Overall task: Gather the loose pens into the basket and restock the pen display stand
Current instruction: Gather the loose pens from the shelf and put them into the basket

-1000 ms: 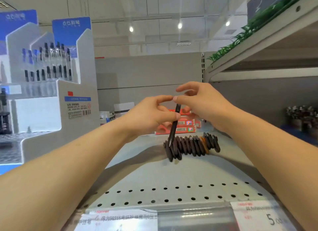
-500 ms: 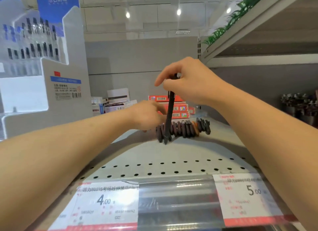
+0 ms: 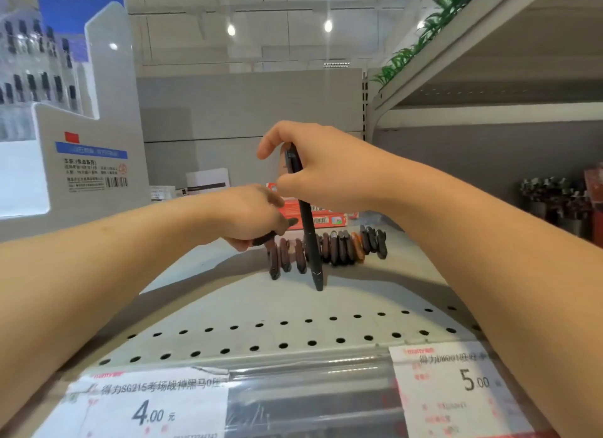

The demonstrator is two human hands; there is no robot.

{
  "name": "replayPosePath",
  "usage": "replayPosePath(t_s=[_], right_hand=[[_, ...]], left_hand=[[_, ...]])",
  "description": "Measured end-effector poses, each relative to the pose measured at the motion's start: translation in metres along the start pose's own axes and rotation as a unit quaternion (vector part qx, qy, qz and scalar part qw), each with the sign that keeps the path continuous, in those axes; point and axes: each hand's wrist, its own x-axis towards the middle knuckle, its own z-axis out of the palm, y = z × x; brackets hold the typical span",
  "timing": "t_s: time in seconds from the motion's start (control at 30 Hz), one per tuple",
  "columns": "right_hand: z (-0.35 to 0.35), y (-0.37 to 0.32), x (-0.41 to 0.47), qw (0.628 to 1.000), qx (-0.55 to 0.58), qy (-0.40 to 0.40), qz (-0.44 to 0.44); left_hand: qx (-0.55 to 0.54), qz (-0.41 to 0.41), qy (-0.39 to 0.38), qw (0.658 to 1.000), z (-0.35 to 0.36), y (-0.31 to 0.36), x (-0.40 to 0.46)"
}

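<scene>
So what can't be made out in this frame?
- Basket: none in the head view.
- Left hand: grips a dark pen; its fingers hide most of it.
- Right hand: covers the middle of the upright pen.
- Display stand: cut by the left edge; its pens are blurred.
- Row of pens: too blurred to count.

My right grip (image 3: pixel 326 173) covers the middle of the black pen (image 3: pixel 310 241) I hold, so only its top and lower barrel show. My left grip (image 3: pixel 251 219) hides most of a second dark pen (image 3: pixel 266 238); its fingers curl out of sight beneath. The row of pens (image 3: pixel 339 246) on the shelf (image 3: pixel 293 307) is too blurred to count. The pen display stand (image 3: pixel 65 111) is cut off at the left edge, its print unreadable. The price tag (image 3: pixel 456 388) text is smeared.
</scene>
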Motion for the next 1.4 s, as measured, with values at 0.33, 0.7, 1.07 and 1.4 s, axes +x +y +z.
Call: replayPosePath(t_s=[0.33, 0.7, 1.07, 1.4], right_hand=[[-0.009, 0.019, -0.001, 0.998, -0.028, 0.052, 0.020], [-0.005, 0.019, 0.001, 0.998, -0.040, 0.050, 0.026], [-0.008, 0.015, -0.002, 0.999, 0.007, 0.043, 0.027], [-0.005, 0.012, 0.000, 0.999, -0.019, 0.050, 0.009]], left_hand=[[-0.285, 0.096, -0.119, 0.946, -0.029, 0.006, -0.034], [-0.190, 0.170, -0.136, 0.957, -0.021, 0.013, -0.041], [-0.186, 0.099, -0.093, 0.973, -0.026, 0.007, -0.031], [0.106, -0.019, -0.085, 0.991, 0.008, -0.008, 0.001]])
